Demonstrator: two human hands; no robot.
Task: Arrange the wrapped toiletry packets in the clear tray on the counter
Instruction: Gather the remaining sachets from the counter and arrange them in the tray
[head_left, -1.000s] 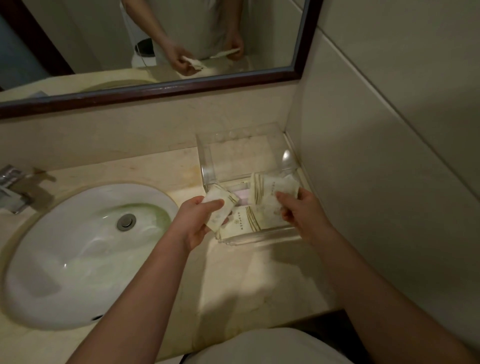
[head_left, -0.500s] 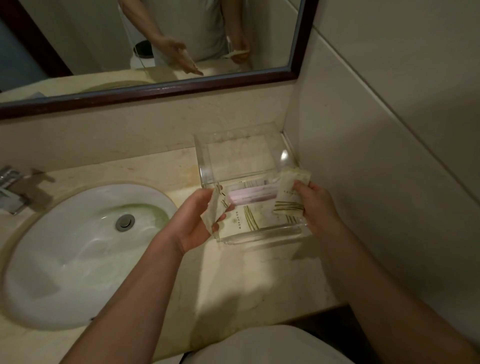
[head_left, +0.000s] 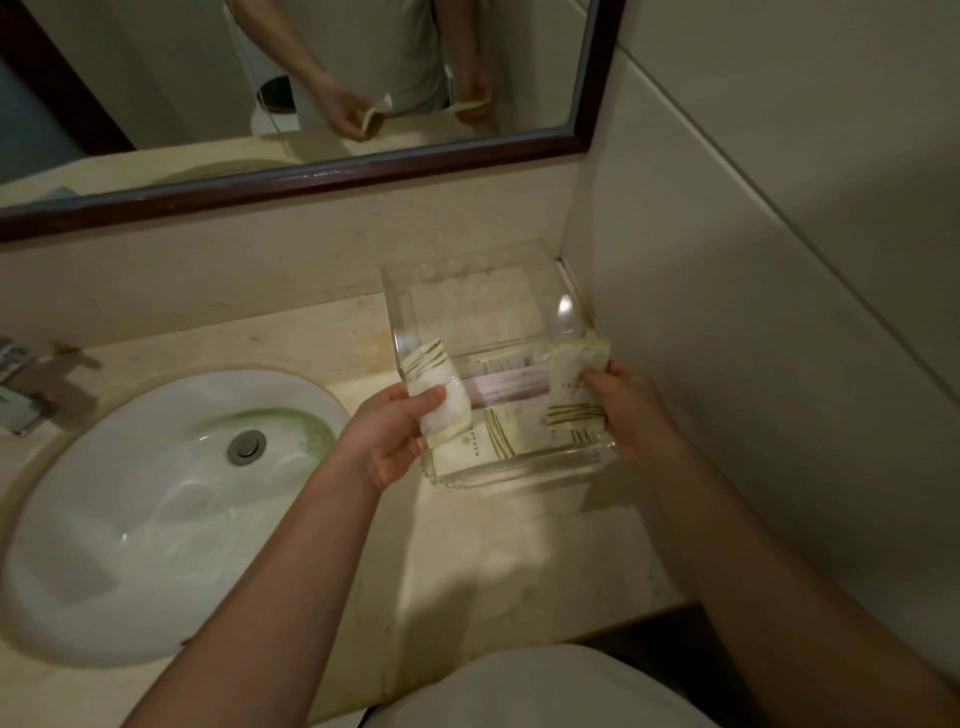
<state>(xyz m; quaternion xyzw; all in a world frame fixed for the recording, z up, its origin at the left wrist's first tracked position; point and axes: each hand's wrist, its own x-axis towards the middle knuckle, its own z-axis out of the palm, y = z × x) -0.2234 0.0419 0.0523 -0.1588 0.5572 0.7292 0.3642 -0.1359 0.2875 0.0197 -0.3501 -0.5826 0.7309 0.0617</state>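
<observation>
The clear tray (head_left: 400, 312) stands on the beige counter against the right wall. My left hand (head_left: 387, 441) grips a white packet with olive stripes (head_left: 434, 387), held upright over the tray's front left corner. My right hand (head_left: 631, 410) holds a second striped packet (head_left: 571, 384) upright at the tray's right side. A third striped packet (head_left: 480, 441) lies flat on the tray floor near the front. Behind it lies a pinkish wrapped item (head_left: 506, 382).
A white oval sink (head_left: 140, 519) with a metal drain (head_left: 247, 446) fills the counter's left. A faucet (head_left: 21, 384) sits at the far left edge. A dark-framed mirror (head_left: 322, 174) runs above. The tiled wall (head_left: 753, 312) closes the right side.
Both hands have moved apart, the left to the tray's left corner and the right to its right side. The left packet has turned upright, showing its striped end.
</observation>
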